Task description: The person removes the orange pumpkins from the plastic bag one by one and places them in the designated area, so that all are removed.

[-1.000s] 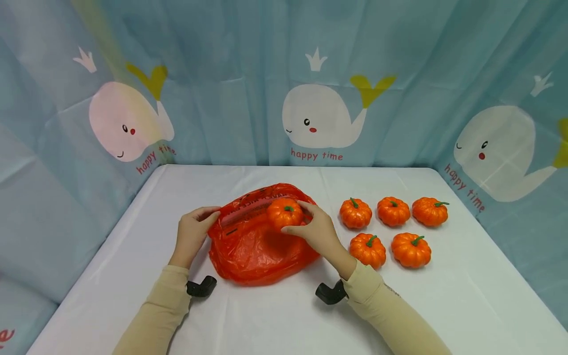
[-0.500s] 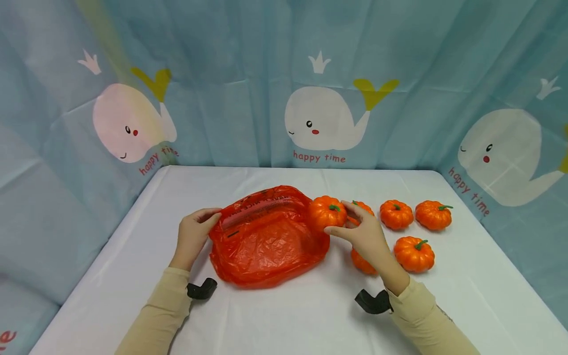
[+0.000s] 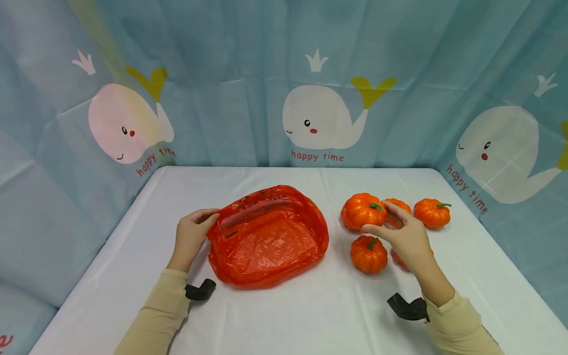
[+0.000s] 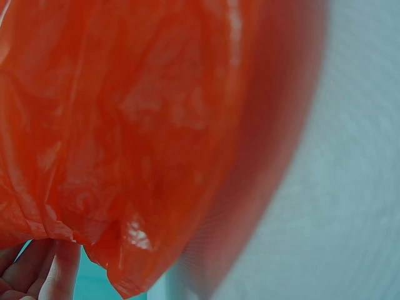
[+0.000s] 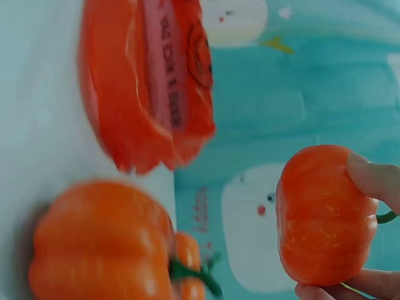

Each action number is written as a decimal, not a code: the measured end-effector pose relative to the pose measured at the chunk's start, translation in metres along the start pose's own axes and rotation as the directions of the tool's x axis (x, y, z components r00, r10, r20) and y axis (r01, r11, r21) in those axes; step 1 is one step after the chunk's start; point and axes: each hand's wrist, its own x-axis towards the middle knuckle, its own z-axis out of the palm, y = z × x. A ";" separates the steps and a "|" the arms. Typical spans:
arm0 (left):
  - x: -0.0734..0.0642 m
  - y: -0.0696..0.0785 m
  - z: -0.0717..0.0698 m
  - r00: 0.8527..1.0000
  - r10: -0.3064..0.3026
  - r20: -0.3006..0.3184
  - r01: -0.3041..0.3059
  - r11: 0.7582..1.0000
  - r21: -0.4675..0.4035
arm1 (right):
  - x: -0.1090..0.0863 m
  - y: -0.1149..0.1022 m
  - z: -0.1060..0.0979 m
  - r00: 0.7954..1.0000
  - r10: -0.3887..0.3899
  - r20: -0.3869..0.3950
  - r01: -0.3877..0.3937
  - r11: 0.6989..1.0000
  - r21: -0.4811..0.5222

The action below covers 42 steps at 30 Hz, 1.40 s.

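Note:
In the head view, my left hand (image 3: 192,236) pinches the left edge of a red plastic bag (image 3: 270,246), whose mouth faces up toward me. A piece of that bag (image 4: 125,125) fills much of the left wrist view, fingers (image 4: 59,272) at its lower edge. My right hand (image 3: 406,239) holds a small orange pumpkin (image 3: 361,212) with a green stem between thumb and fingers, right of the bag. The right wrist view shows this held pumpkin (image 5: 325,215) raised above the table, gripped at its stem side.
Several more pumpkins lie on the white table (image 3: 284,320): one nearer pumpkin (image 3: 368,255), one far-right pumpkin (image 3: 432,213), others partly hidden by my right hand. A blue curtain (image 3: 248,113) with whales hangs behind the table. Black wrist mounts (image 3: 200,290) stick out from both sleeves.
My right hand has carried the pumpkin rightward, from over the bag to above the pumpkins on the table. My left hand stays at the bag's edge.

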 end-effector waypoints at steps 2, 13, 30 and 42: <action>0.000 0.000 0.000 1.000 0.000 -0.002 0.000 1.000 0.003 | -0.002 0.004 -0.009 0.999 0.017 -0.032 -0.018 1.000 -0.017; 0.000 -0.004 -0.002 1.000 -0.006 -0.010 0.006 1.000 0.016 | -0.012 0.030 -0.048 0.982 0.114 -0.150 -0.128 0.988 -0.087; 0.002 -0.002 0.001 1.000 0.005 -0.022 -0.004 1.000 0.028 | -0.008 0.081 -0.105 0.904 0.315 -0.288 -0.324 0.946 0.016; 0.001 -0.003 0.001 1.000 -0.002 -0.011 0.003 1.000 0.023 | -0.001 0.110 -0.115 0.864 0.404 -0.300 -0.420 0.907 0.012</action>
